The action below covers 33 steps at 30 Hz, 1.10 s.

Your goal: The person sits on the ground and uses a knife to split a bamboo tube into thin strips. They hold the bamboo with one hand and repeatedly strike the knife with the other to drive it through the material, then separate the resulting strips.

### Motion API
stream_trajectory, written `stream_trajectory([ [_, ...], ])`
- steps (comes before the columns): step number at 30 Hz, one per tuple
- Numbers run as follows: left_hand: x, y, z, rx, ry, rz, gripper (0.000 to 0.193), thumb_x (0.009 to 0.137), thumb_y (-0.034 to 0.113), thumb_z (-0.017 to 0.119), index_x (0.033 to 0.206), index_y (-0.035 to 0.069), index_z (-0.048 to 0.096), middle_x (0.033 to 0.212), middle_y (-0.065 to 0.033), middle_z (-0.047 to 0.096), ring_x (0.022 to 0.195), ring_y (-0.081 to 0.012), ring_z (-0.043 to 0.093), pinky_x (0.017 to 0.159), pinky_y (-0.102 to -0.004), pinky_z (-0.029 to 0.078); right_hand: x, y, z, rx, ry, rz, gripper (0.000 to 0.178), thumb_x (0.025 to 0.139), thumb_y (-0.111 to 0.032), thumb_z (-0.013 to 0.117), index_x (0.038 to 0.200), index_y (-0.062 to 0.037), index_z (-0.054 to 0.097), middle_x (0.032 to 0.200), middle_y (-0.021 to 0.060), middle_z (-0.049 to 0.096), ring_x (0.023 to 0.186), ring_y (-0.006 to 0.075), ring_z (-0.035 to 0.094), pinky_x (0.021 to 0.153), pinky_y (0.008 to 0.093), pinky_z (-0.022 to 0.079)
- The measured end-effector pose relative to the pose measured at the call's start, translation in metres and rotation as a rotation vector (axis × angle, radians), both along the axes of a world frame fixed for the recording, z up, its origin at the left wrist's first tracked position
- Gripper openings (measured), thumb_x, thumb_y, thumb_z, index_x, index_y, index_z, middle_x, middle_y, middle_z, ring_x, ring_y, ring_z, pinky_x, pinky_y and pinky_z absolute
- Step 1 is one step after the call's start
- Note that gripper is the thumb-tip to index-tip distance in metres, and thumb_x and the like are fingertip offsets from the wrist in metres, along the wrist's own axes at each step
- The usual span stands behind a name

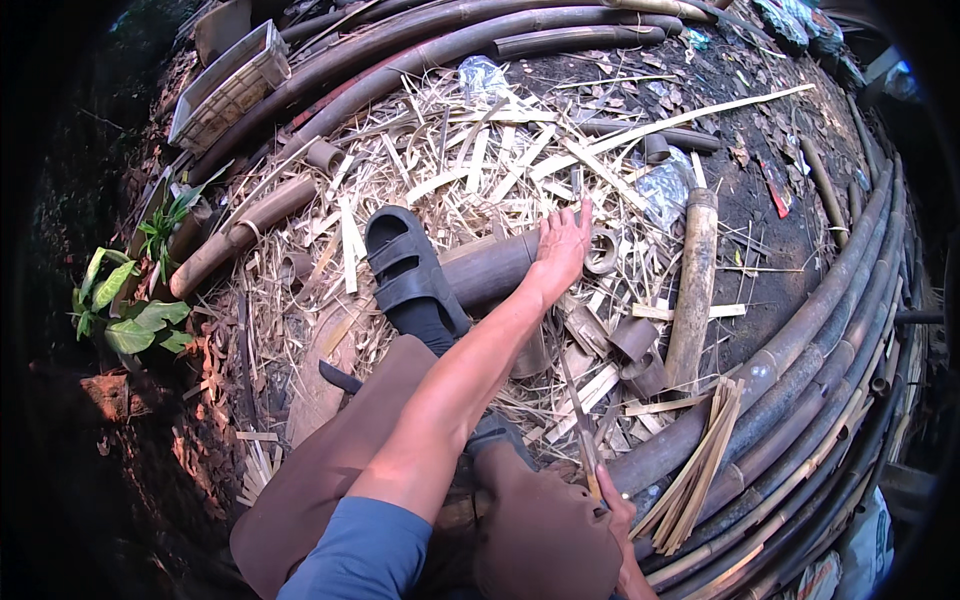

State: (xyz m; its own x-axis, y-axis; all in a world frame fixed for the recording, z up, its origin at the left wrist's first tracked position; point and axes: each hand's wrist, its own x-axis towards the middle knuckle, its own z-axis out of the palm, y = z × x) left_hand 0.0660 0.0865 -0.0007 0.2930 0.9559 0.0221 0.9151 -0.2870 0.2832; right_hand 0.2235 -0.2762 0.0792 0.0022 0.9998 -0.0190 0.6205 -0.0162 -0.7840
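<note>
My left hand (565, 243) grips the right end of a thick brown bamboo pole (490, 270), its fingers laid over the top. My left foot, in a black sandal (415, 270), rests against that pole. Lower right, my right hand (618, 512) is closed round the handle of a long tool with a narrow blade (574, 395); it looks like a saw, though its teeth cannot be made out. The blade points up toward the pole and is apart from my left hand. Short cut bamboo rings (601, 250) lie just right of the left hand.
Bamboo shavings (470, 160) cover the ground. An upright-lying bamboo piece (692, 290) is at right, beside long dark poles (790, 360) and a bundle of split strips (695, 470). A plastic crate (228, 85) stands far left, above a leafy plant (130, 320).
</note>
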Motion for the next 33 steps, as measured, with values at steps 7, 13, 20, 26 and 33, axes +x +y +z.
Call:
stream_trajectory([
  [7, -0.002, 0.005, -0.004, -0.024, 0.006, 0.025, 0.086, 0.074, 0.001, 0.065, 0.150, -0.003, 0.024, 0.114, -0.0248, 0.051, 0.108, -0.0381, 0.052, 0.093, -0.0483, 0.042, -0.089, 0.160, -0.040, -0.006, 0.044, -0.105, 0.048, 0.085, -0.017, 0.067, 0.132, -0.0151, 0.060, 0.062, 0.0210, 0.061, 0.054, 0.0334, 0.065, 0.053, 0.0416, 0.050],
  [13, -0.008, 0.000, -0.004, -0.015, 0.016, 0.015, 0.090, 0.072, 0.000, 0.066, 0.150, -0.003, 0.023, 0.114, -0.0242, 0.051, 0.106, -0.0375, 0.053, 0.093, -0.0469, 0.042, -0.046, 0.072, 0.007, -0.161, 0.091, -0.084, 0.052, 0.084, -0.014, 0.068, 0.135, -0.0096, 0.058, 0.066, 0.0127, 0.066, 0.054, 0.0239, 0.064, 0.056, 0.0368, 0.052],
  [20, 0.001, 0.002, 0.009, -0.076, -0.011, 0.008, 0.088, 0.075, 0.002, 0.065, 0.151, -0.003, 0.020, 0.116, -0.0265, 0.050, 0.107, -0.0390, 0.052, 0.097, -0.0508, 0.039, -0.026, 0.053, -0.031, 0.044, -0.039, -0.008, 0.056, 0.082, -0.014, 0.069, 0.136, -0.0116, 0.057, 0.082, 0.0182, 0.070, 0.061, 0.0306, 0.069, 0.059, 0.0373, 0.055],
  [26, -0.002, -0.007, 0.004, -0.045, -0.028, -0.004, 0.081, 0.078, 0.003, 0.063, 0.149, -0.003, 0.024, 0.115, -0.0254, 0.051, 0.106, -0.0385, 0.053, 0.096, -0.0487, 0.040, -0.081, 0.148, -0.039, 0.015, 0.031, -0.095, 0.049, 0.087, -0.022, 0.067, 0.135, -0.0199, 0.058, 0.060, 0.0180, 0.060, 0.051, 0.0304, 0.062, 0.052, 0.0406, 0.048],
  [33, -0.003, -0.006, 0.010, -0.074, 0.010, -0.009, 0.078, 0.079, 0.002, 0.059, 0.149, -0.004, 0.025, 0.115, -0.0259, 0.050, 0.107, -0.0385, 0.052, 0.096, -0.0494, 0.039, -0.001, -0.008, 0.010, 0.048, -0.056, 0.058, 0.050, 0.084, -0.009, 0.068, 0.132, -0.0027, 0.058, 0.100, 0.0207, 0.071, 0.076, 0.0288, 0.073, 0.063, 0.0332, 0.056],
])
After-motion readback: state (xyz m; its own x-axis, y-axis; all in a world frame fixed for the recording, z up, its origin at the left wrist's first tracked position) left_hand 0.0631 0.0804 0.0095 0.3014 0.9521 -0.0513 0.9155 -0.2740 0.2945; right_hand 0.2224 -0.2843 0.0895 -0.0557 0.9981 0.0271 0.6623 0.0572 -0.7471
